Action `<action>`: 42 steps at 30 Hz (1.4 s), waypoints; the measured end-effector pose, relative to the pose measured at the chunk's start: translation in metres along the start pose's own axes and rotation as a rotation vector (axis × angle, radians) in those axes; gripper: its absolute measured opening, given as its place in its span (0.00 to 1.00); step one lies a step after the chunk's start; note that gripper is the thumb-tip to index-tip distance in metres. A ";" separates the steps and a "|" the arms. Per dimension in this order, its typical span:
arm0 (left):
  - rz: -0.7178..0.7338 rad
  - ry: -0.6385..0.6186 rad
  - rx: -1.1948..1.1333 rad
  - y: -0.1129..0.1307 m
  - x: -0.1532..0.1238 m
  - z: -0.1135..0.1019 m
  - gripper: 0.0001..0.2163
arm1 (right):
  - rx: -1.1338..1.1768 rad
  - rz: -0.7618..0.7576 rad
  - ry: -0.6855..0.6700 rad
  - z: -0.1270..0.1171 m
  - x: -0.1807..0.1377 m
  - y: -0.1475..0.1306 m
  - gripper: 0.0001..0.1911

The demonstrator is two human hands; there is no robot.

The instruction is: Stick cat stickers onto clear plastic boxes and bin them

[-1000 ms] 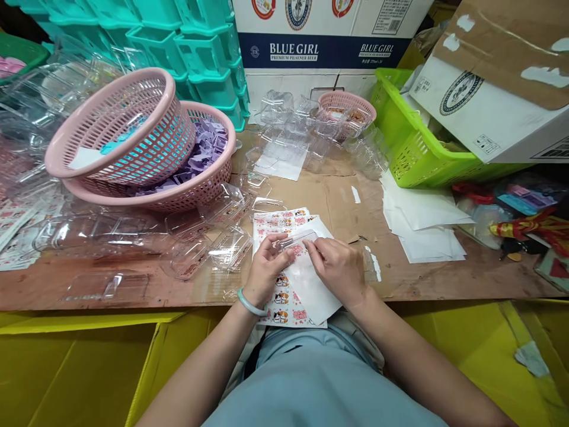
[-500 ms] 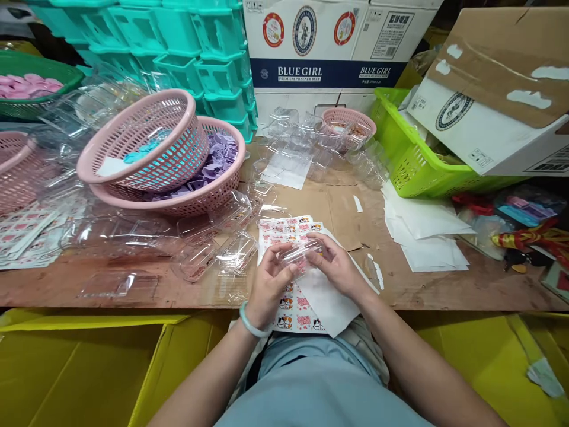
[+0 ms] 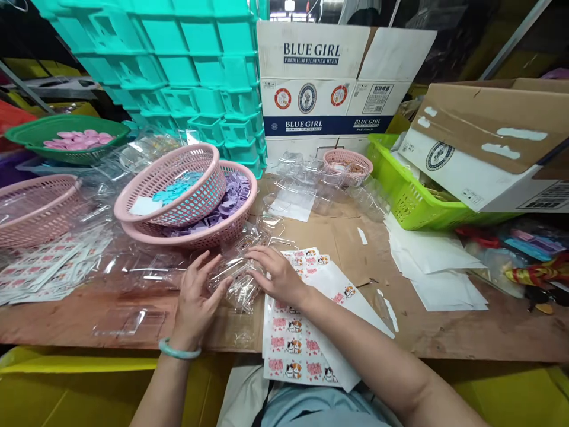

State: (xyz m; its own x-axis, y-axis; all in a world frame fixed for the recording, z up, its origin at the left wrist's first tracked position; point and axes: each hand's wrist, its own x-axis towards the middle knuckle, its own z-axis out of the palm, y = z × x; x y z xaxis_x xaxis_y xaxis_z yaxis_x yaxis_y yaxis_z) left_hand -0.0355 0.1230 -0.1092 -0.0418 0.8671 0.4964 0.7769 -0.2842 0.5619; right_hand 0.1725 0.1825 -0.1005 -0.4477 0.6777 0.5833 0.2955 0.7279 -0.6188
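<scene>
My left hand [image 3: 195, 293] and my right hand [image 3: 278, 273] are both over a heap of clear plastic clamshell cases [image 3: 235, 276] on the wooden table [image 3: 444, 332]. The left hand's fingers are spread, touching the left side of a case. The right hand's fingers lie flat on top of the cases. Just right of the hands lies a sticker sheet [image 3: 296, 341] with cat pictures, hanging over the table's front edge, partly covered by my right forearm.
Two stacked pink baskets [image 3: 186, 196] hold blue and purple pieces. Another pink basket [image 3: 35, 207] and more sticker sheets [image 3: 40, 270] are at the left. A green crate [image 3: 409, 190], white backing papers [image 3: 440, 267], teal crates [image 3: 186, 77] and cardboard boxes [image 3: 320, 83] ring the table.
Both hands moved left from the sticker sheet to the heap of clear cases; the small clear case they held is no longer between them. The view has tilted up.
</scene>
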 end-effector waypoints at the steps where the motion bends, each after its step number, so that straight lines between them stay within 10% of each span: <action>1: 0.011 0.035 0.048 0.001 0.001 0.002 0.22 | -0.045 0.025 0.058 -0.010 -0.002 0.006 0.12; 7: 0.071 0.153 0.143 0.016 0.008 0.014 0.31 | -0.499 0.314 0.154 -0.076 0.018 0.080 0.13; 12: 0.090 0.198 0.190 0.022 0.014 0.026 0.33 | -0.526 0.242 -0.108 -0.060 0.078 0.122 0.15; 16: 0.078 0.203 0.205 0.025 0.015 0.021 0.34 | -0.544 0.277 -0.241 -0.055 0.096 0.124 0.08; 21: 0.118 0.335 0.205 0.052 -0.001 0.013 0.35 | -0.541 0.286 -0.276 -0.102 0.029 0.091 0.12; 27: 0.034 -0.243 -0.293 0.109 -0.017 0.069 0.27 | -0.742 0.294 -0.223 -0.161 -0.086 0.048 0.12; 30: -0.059 -0.523 -0.071 0.123 -0.008 0.107 0.31 | -0.767 0.352 -0.041 -0.166 -0.120 0.031 0.16; 34: -0.052 -0.708 -0.015 0.125 0.011 0.124 0.10 | -0.652 0.384 0.096 -0.151 -0.144 0.006 0.20; 39: -0.567 -0.889 -0.943 0.119 0.018 0.104 0.10 | -0.162 0.617 0.132 -0.129 -0.158 -0.006 0.34; 42: -0.886 -0.702 -1.455 0.123 0.008 0.092 0.14 | 0.410 0.864 0.302 -0.120 -0.152 -0.007 0.36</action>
State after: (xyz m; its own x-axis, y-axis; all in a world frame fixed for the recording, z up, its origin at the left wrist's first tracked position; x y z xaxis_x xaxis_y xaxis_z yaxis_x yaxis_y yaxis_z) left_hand 0.1173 0.1328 -0.0974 0.4476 0.8237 -0.3480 -0.4327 0.5401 0.7218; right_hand 0.3402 0.0872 -0.1217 0.0331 0.9964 -0.0780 0.0791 -0.0804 -0.9936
